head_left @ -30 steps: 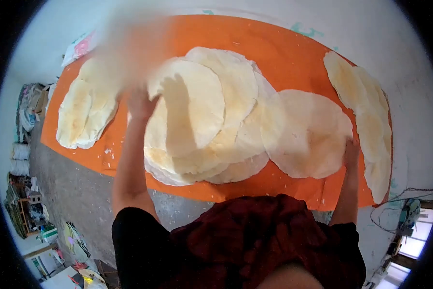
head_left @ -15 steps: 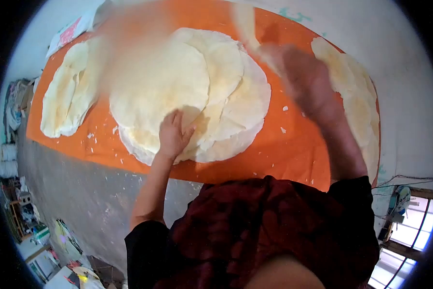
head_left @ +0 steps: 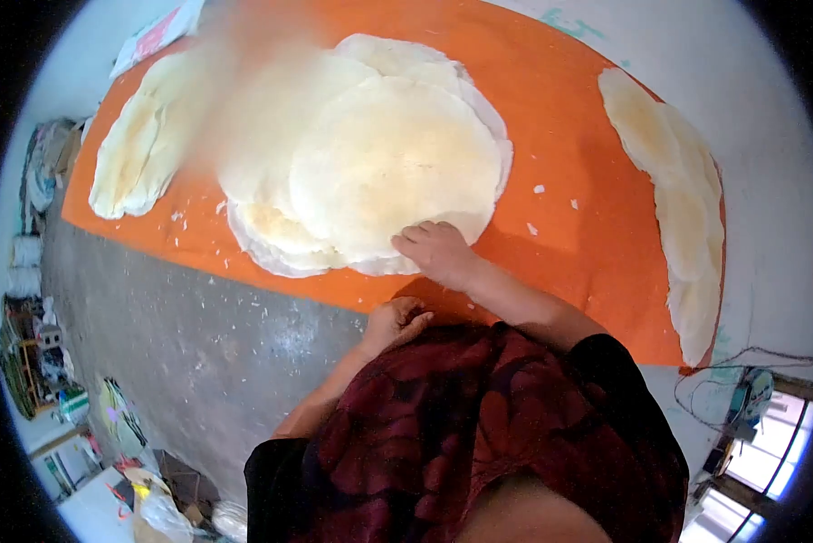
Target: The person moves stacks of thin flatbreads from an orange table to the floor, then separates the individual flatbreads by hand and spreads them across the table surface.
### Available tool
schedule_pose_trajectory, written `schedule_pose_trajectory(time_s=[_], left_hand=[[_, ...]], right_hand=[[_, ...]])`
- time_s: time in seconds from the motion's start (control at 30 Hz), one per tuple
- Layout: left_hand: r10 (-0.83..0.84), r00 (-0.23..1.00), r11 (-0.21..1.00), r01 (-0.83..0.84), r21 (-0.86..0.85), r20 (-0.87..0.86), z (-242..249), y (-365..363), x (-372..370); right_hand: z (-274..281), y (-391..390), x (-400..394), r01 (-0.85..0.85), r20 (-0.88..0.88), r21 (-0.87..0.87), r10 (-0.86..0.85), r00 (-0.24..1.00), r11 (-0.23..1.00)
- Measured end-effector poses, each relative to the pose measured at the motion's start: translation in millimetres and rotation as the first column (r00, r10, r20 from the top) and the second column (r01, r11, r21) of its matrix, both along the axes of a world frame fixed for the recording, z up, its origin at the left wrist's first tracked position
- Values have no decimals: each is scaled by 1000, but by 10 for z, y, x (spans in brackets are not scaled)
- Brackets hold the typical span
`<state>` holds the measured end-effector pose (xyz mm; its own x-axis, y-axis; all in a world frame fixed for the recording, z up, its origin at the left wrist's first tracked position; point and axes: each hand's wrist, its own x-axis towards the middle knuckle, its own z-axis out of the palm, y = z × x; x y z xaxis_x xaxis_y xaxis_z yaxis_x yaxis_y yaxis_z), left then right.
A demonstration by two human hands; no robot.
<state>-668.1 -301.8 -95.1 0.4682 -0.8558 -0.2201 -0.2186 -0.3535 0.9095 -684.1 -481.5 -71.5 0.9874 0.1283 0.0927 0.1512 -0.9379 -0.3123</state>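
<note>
A large, thin, pale round sheet (head_left: pixel 397 163) lies on top of a pile of similar sheets (head_left: pixel 284 226) at the middle of the orange surface. My right hand (head_left: pixel 435 251) is at the top sheet's lower edge, its fingers curled together on the rim. Close to my shirt, at the near edge of the orange surface, is my left hand (head_left: pixel 396 324), with its fingers curled in; nothing shows in it. The upper left of the pile is hidden by a hazy blur.
The orange surface (head_left: pixel 560 262) carries overlapping pale sheets at its right edge (head_left: pixel 683 208) and more at the left (head_left: pixel 130 163). Small white scraps (head_left: pixel 532 229) are scattered about. Grey floor (head_left: pixel 198 326) lies below left, and a white-and-pink bag (head_left: pixel 157 36) at the upper left.
My right hand has come down from the upper right to the pile's near edge. My left hand has left the pile and moved toward my body. A round sheet now covers the pile's right part.
</note>
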Motion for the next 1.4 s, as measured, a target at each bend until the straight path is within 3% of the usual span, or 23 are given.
schedule_pose_trajectory(time_s=[0.03,0.1,0.13,0.2,0.27,0.37,0.43,0.47,0.5,0.57,0.67,0.73,0.83,1.03,1.2,1.33,1.4], left_hand=[[-30,997,999,33,-33,74,-64,-54,-42],[-111,968,985,138,-107,226,-209,-192,-126],[-90,968,974,135,-183,234,-251,-293,-181],[-67,972,930,143,-338,226,-326,-498,-297],[-157,985,973,168,-160,77,-64,-693,-359],[-275,902,933,333,-133,333,194,-1171,-504],[-327,851,922,383,-58,412,121,-1452,-625],[-343,823,920,393,-17,452,78,-1590,-676],[-324,759,911,412,-31,564,59,-1745,-740],[-249,593,892,449,-57,766,-4,-2062,-939],[-215,443,944,322,70,870,-267,-2334,-1205],[-238,410,952,276,129,880,-389,-2394,-1252],[-232,389,956,263,133,891,-501,-2408,-1270],[-277,409,952,241,190,870,-422,-2431,-1265],[-255,416,956,246,162,873,-430,-2446,-1252],[-244,420,959,238,153,874,-354,-2449,-1272],[-226,432,962,240,130,873,-336,-2448,-1282]], right_hand=[[28,-9,-6,4,-60,1,-4,998,1000],[-340,-24,-96,-16,8,110,15,1000,994],[-257,-46,-153,0,-140,144,20,990,990],[-118,-201,-325,110,-196,134,-82,977,985],[143,-528,-579,286,-229,259,-229,946,922],[-37,-1256,-1119,513,-101,447,-528,843,733],[-364,-1915,-1589,691,-274,519,-668,692,503],[-335,-2158,-1939,550,-342,824,-652,676,138],[-301,-2400,-2278,290,-398,917,-604,691,-274],[-98,-2947,-2638,223,-538,834,-656,529,-504],[-221,-3714,-2917,-17,-485,840,-765,423,-542],[-230,-4150,-2953,-147,-508,794,-777,371,-590],[-520,-4733,-2780,-305,-574,627,-690,442,-717],[-488,-5174,-2320,-493,-710,438,-626,324,-752],[-333,-5343,-2285,-298,-744,531,-605,285,-793],[-244,-5409,-2213,19,-729,663,-639,248,-749],[-262,-5290,-2098,-31,-703,680,-663,257,-733]])
